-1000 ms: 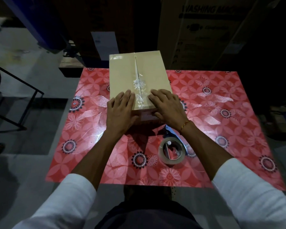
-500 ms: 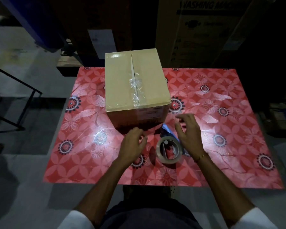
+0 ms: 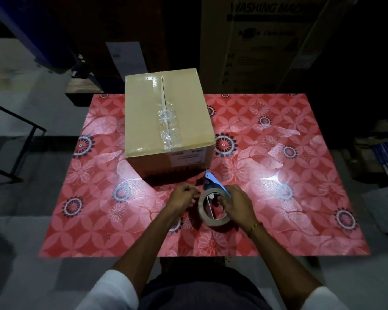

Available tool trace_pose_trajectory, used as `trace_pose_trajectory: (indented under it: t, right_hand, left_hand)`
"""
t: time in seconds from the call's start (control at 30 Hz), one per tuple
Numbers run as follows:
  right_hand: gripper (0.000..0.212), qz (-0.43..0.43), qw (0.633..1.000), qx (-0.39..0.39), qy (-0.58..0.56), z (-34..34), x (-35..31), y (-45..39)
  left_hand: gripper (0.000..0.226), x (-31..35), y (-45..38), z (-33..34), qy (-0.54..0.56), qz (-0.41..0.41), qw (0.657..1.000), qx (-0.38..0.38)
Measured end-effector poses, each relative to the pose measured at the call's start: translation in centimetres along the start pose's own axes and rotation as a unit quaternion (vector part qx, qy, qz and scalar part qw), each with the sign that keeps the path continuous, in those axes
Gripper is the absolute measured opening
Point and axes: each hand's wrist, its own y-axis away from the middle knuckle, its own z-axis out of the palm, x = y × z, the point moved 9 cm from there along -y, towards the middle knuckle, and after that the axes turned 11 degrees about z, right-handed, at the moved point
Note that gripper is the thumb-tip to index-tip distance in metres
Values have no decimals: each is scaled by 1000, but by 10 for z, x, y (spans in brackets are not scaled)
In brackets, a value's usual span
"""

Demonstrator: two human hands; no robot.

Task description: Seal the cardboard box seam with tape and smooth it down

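Box: we see the cardboard box closed, standing on the far middle of the table, upper centre of the frame.
Seam: the seam runs down the box top, with clear tape wrinkled and shiny over its nearer half, reaching the front edge.
Label: a white label sits on the front face of the box, right of centre.
Tape dispenser: the tape dispenser, a roll with a blue handle, lies just in front of the box, at the frame's centre.
Right hand: our right hand curls its fingers around the right side of the roll and grips it.
Left hand: our left hand is at the roll's left edge, fingers curled together; whether they pinch the tape end we cannot tell.
Table cover: red, with flower patterns.
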Motion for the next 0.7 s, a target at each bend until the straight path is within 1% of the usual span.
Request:
trace_pose_trajectory:
  t: [0.07,0.13,0.17,0.2,0.27,0.3,0.37,0.43,0.5,0.57,0.63,0.7]
  right_hand:
    - [11,-2,998,-38,-54,-4,0,4]
    - [9,1,985,-95,-143,-7,-2,14]
    - [8,2,975,-125,-186,-9,-5,20]
    - [8,1,963,-149,-223,-11,-8,26]
    - [16,-7,942,-176,-287,-22,-21,36]
    - [17,-12,930,-180,-319,-29,-29,39]
    - [19,-18,910,-180,-372,-40,-44,40]
    - [22,-29,898,-178,-402,-49,-60,37]
    - [23,-44,891,-167,-419,-56,-78,28]
    - [29,-51,888,-154,-430,-64,-98,18]
    - [37,-59,891,-143,-428,-72,-121,9]
    - [39,-75,894,-144,-419,-80,-146,2]
  left_hand:
    - [13,4,1,-7,-8,10,1000,17]
    - [5,12,3,-17,-18,37,998,49]
    - [5,18,7,-21,-9,51,996,71]
    - [10,26,11,-24,13,63,993,95]
    - [17,48,21,-25,76,93,985,125]
    - [18,62,27,-24,109,110,980,124]
    - [20,89,35,-18,171,136,971,99]
    - [24,115,40,-19,206,160,962,78]
    - [26,139,41,-26,222,184,955,65]
    - [29,163,38,-36,224,212,950,51]
    - [32,186,34,-49,210,242,946,55]
    - [31,206,29,-65,199,262,942,72]
